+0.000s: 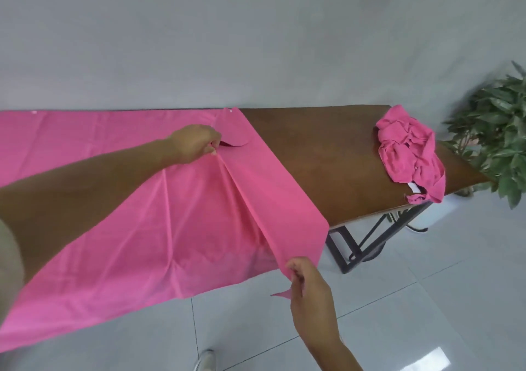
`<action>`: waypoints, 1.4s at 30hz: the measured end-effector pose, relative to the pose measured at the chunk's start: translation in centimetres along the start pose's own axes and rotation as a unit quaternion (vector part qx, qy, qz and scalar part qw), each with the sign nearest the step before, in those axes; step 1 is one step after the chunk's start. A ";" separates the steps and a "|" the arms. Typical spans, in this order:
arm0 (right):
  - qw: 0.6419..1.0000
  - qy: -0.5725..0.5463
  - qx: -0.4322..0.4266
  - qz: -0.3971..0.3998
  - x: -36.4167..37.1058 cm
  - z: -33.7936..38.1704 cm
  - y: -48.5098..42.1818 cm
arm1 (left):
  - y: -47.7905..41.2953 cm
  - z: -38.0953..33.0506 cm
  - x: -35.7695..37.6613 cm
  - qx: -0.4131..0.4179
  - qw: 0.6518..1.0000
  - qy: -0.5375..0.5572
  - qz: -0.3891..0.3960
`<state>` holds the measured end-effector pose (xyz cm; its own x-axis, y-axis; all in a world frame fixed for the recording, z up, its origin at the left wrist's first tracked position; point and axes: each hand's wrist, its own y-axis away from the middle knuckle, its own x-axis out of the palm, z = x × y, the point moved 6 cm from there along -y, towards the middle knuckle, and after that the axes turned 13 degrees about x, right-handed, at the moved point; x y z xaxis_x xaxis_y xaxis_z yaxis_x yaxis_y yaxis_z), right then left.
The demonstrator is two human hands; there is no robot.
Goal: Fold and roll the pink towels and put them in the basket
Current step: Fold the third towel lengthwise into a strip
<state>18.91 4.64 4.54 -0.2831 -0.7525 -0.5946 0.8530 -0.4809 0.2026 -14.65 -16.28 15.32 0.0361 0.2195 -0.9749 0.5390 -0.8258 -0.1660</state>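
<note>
A large pink towel [119, 214] lies spread over the brown table [321, 157], covering its left part and hanging over the near edge. My left hand [193, 144] pinches the towel's far right part, lifting a fold. At the near edge my right hand [306, 288] pinches the towel's near right corner, just off the table. A raised crease runs between the two hands. A second pink towel [410, 154] sits crumpled on the table's right end. No basket is in view.
A green leafy plant [501, 131] stands beyond the table's right end. The table has a black metal frame [361, 245] over a grey tiled floor. A grey wall runs behind the table. My shoe [205, 360] shows at the bottom.
</note>
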 end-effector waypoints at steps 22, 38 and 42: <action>0.951 0.019 -0.230 0.206 13.0 10.0 13.3 | 22.1 2.9 -11.8 -0.109 0.984 -0.138 0.033; 0.920 0.001 -0.298 0.254 25.7 21.5 22.1 | 36.6 11.8 -18.9 -0.140 0.977 -0.153 0.037; 0.918 0.005 -0.292 0.267 29.9 24.0 24.7 | 40.7 14.7 -20.2 -0.134 0.978 -0.158 0.039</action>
<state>21.01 -40.53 10.49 0.2455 -0.8049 -0.5402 0.9596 0.2806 0.0180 -5.80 -61.94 26.08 -0.1528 -0.0444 -0.9873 0.7472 -0.6591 -0.0860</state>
